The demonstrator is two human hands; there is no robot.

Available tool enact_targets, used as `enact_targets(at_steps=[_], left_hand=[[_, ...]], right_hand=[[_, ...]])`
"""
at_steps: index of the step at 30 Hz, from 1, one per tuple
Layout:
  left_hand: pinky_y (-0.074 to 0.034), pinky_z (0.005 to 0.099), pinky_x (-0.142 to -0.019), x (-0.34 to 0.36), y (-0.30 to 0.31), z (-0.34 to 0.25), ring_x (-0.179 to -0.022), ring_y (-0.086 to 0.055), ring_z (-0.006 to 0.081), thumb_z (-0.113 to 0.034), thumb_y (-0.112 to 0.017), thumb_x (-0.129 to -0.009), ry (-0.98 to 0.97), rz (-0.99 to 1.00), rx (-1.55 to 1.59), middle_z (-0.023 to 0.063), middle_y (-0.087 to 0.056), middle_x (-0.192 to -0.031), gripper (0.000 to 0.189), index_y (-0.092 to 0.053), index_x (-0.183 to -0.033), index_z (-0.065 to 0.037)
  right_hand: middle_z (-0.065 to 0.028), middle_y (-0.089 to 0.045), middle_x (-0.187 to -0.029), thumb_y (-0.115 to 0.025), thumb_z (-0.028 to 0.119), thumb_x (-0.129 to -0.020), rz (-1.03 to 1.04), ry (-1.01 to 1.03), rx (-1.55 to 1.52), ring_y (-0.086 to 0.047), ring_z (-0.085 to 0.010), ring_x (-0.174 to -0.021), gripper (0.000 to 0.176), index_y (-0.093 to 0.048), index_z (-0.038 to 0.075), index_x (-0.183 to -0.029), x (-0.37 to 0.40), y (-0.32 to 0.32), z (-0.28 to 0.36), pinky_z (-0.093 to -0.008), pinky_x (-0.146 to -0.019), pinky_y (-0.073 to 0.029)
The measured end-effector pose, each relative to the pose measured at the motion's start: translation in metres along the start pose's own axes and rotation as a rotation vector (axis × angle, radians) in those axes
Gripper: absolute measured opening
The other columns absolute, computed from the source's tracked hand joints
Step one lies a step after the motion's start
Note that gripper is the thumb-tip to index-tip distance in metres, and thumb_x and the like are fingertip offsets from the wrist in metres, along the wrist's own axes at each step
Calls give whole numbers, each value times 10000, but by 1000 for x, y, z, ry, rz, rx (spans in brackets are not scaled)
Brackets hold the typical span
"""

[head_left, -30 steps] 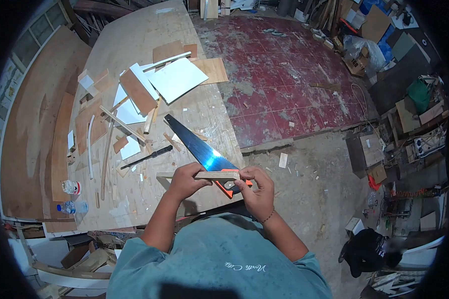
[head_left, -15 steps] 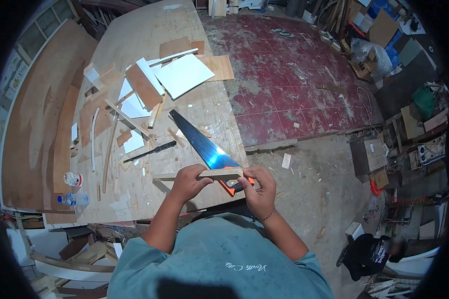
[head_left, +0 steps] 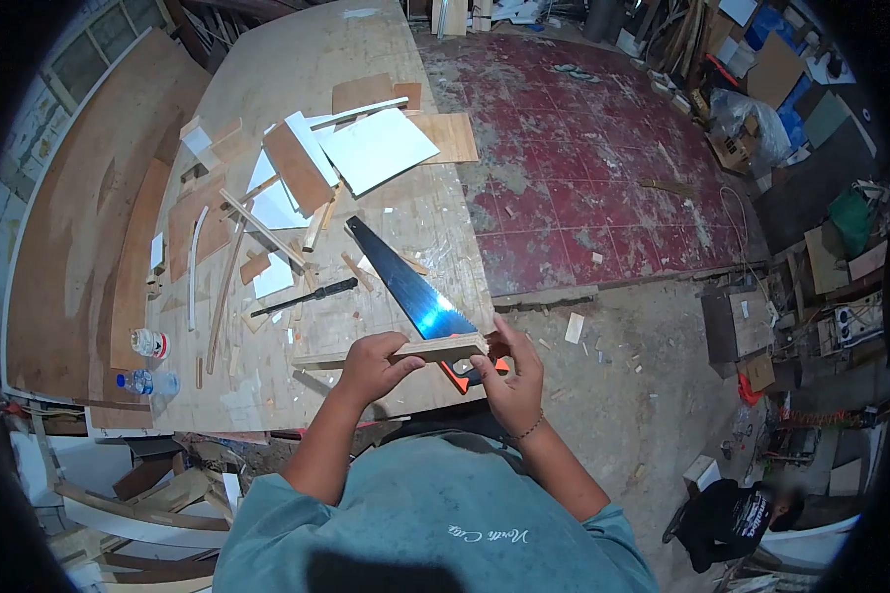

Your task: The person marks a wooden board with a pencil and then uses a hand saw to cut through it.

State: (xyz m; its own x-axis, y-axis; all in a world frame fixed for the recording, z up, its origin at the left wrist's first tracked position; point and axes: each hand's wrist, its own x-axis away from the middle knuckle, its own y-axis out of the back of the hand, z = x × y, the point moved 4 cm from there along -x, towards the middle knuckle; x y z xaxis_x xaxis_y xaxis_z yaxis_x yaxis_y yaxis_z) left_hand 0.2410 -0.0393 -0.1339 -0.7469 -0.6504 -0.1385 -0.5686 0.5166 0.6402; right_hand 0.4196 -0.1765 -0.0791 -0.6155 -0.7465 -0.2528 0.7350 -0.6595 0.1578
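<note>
Over the table's (head_left: 267,400) near edge, the left hand (head_left: 374,370) is gripping a wooden board (head_left: 443,347) mid-length; the right hand (head_left: 512,381) is pinching its end, above the saw's (head_left: 415,296) orange handle.

Worn red tiled floor (head_left: 564,178) beside a long plywood-topped workbench (head_left: 316,49).

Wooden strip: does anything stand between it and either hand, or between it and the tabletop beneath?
Nothing visible separates the wooden strip from the left hand or right hand. But the handsaw lies between its right part and the tabletop.
</note>
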Motion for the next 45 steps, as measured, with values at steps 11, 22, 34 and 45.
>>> enact_targets(at_steps=[11, 22, 34, 45], left_hand=[[-468, 447, -613, 10, 12, 27, -666, -607, 401, -507, -667, -849, 255, -25, -199, 185, -600, -667, 490, -606, -763, -28], [-478, 448, -628, 3, 24, 18, -686, -636, 376, -532, -721, -773, 267, 123, -294, 174, -622, -675, 495, -648, -751, -43], [-454, 429, -600, -4, 11, 7, -635, -587, 365, -733, -592, -766, 147, 257, 38, 149, -573, -615, 684, -620, -701, -53], [-423, 438, -866, -5, 29, -4, -922, -605, 329, -582, -727, -729, 293, -30, -362, 114, -641, -892, 520, -646, -854, -83]], right_hand=[[-142, -648, -1011, -780, 240, -763, 304, 95, 494, -601, -322, -1008, 366, -667, 57, -1059, 19, -25, -153, -419, -899, -477], [-107, -584, -1287, -696, 331, -866, 486, -407, -290, -592, -262, -1098, 564, -545, 18, -1310, 38, -48, -162, -401, -922, -464], [-78, -544, -1251, -667, 355, -897, 666, -354, -888, -540, -190, -1142, 509, -588, 0, -1254, -4, -28, -46, -326, -948, -430], [-121, -659, -1012, -532, 192, -994, 389, -566, -561, -666, -168, -860, 345, -556, -38, -1251, 0, -24, -66, -279, -762, -553]])
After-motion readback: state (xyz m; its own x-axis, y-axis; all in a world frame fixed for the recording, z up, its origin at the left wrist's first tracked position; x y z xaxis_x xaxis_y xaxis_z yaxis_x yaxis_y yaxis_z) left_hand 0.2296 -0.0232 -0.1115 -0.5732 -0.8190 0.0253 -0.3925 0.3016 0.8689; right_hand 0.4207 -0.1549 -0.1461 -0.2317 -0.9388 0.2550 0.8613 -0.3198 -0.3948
